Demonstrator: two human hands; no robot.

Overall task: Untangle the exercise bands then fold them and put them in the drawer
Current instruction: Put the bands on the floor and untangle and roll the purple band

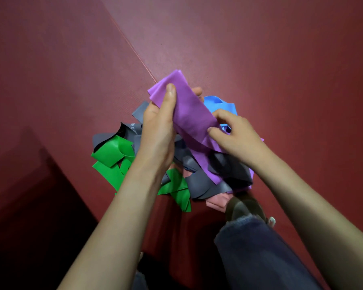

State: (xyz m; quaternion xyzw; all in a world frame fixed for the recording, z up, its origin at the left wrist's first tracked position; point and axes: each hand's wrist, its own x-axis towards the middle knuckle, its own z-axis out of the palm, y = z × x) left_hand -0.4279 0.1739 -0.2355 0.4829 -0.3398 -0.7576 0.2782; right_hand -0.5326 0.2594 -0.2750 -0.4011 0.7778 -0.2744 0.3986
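Bare left hand (158,130) and right hand (237,136), frayed dark-blue jeans (260,254), dark shoe (243,206).

Gym (red mats (260,49), exercise bands (189,109)).

A pile of bands (197,181) lies on the floor (260,49) at frame centre, with a shoe (245,208) just below it. One band (189,114) sits above the pile, between the left hand (157,130) and the right hand (233,135).

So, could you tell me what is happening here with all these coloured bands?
A person holds the purple band up over a tangled pile, gripping its folded upper end in the left hand and pinching it lower down with the right hand. Its tail runs down into the pile, where the green band, grey band, blue band and pink band lie jumbled on the red mat.
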